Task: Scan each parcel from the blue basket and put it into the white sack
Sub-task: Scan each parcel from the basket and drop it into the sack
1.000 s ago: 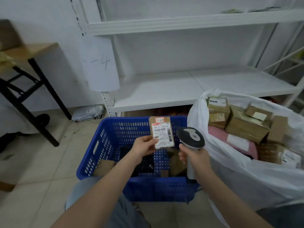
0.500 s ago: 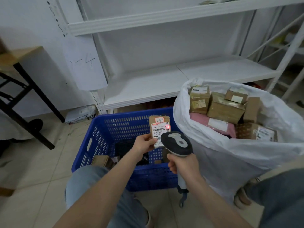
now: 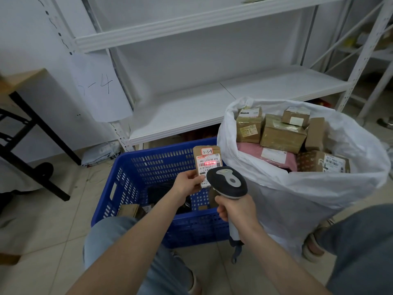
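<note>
1. White shelving rack (image 3: 234, 96): stands behind all else.
2. White sack (image 3: 297, 199): right of the basket, mouth open, filled with cardboard boxes (image 3: 280, 135) and a pink mailer (image 3: 251, 149).
3. Blue basket (image 3: 191, 228): on the floor, with a few parcels inside.
4. Scanner (image 3: 229, 182): right hand (image 3: 236, 209) wrapped round its handle, head aimed at the parcel.
5. Parcel (image 3: 207, 162): held upright over the basket, left hand (image 3: 188, 184) pinching its lower left edge, red scan line across its barcode.

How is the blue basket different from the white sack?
The blue basket is stiff plastic with holes; the white sack is soft and crumpled. The basket holds only a few parcels, while the sack is piled high with parcels. Both stand on the floor and hold parcels.
</note>
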The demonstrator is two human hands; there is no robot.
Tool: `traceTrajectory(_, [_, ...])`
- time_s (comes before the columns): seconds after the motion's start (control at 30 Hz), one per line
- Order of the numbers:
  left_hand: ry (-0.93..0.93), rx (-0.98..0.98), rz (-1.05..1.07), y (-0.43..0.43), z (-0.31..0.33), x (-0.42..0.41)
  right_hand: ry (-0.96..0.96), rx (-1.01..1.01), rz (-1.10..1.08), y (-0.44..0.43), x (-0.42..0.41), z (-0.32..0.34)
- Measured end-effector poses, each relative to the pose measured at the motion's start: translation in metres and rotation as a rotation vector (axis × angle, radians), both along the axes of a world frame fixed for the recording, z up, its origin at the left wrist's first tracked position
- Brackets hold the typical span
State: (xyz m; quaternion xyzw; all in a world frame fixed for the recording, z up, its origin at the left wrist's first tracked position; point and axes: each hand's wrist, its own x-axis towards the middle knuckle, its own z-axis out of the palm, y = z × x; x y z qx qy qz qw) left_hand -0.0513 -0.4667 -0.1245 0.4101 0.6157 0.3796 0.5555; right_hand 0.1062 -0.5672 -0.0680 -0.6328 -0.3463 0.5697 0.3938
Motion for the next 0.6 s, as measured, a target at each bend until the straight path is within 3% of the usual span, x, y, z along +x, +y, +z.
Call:
traceTrajectory(0.43, [0.052, 0.071, -0.123, 0.008, 0.025, 0.029, 0.054, 0.08, -0.047, 0.011, 0.021, 0.011])
traceTrajectory(0.6, [0.015, 0.086, -0.169, 0.018, 0.049, 0.056, 0.123, 0.18, -0.237, 0.027, 0.048, 0.02])
